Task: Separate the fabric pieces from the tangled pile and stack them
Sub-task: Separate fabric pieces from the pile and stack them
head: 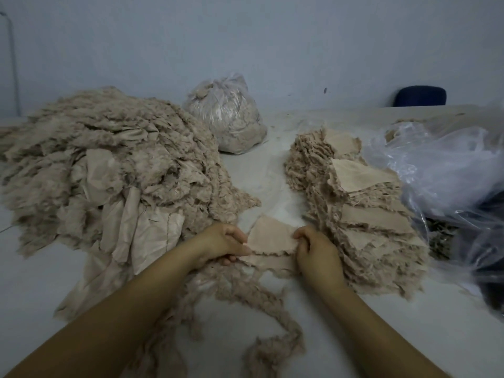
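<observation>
A big tangled pile (109, 170) of beige frayed fabric fills the left of the table. On the right lies a stack (362, 211) of flat fabric pieces, laid in overlapping rows. Between them, near the table's middle, my left hand (221, 245) and my right hand (316, 252) pinch opposite ends of a small beige fabric piece (270, 237). A second piece lies just under it. Frayed threads (245, 296) trail from the pieces toward me.
A tied clear plastic bag (226, 115) of scraps stands at the back, against the pale wall. A loose clear plastic bag (447, 170) lies at the right over something dark. A dark blue chair back (421, 96) shows behind the table (354, 336).
</observation>
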Demonstrator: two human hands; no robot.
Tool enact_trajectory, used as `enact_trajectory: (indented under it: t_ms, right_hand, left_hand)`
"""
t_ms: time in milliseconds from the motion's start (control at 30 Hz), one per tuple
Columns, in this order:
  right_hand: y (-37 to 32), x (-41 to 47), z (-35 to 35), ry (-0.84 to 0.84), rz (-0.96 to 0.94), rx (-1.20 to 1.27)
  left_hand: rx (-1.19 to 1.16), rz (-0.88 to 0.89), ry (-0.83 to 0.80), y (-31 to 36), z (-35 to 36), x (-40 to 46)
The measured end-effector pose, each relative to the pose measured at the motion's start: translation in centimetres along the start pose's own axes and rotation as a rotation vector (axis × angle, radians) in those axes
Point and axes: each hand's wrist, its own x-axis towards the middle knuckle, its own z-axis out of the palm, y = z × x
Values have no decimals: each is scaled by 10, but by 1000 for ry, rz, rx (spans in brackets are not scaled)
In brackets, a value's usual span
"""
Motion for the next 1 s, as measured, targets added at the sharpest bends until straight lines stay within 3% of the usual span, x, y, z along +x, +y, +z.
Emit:
enact_trajectory:
  t_ms: [167, 300, 533, 733, 800, 900, 1000]
  right_hand:
    - [-1, -10, -2, -49, 16, -103]
    - [-8, -24, 3, -27, -60, 8]
    - [2, -25, 8, -110, -33, -150]
    - [3, -18, 9, -113, -46, -239]
    - [3, -16, 8, -78, -52, -311]
    - [4, -21, 10, -5, -192, -278]
    - [10, -24, 16, -124, -298, -251]
  left_hand:
    - [93, -6, -25, 4, -1, -2]
    - [63, -49, -61, -2, 5, -3]
    - [-93, -6, 73, -2, 13, 8]
    - [128, 259, 87, 13, 21, 25]
    - [113, 254, 129, 11, 20, 31]
    - [293, 249, 149, -5, 13, 37]
    - [261, 208, 159, -16, 6, 35]
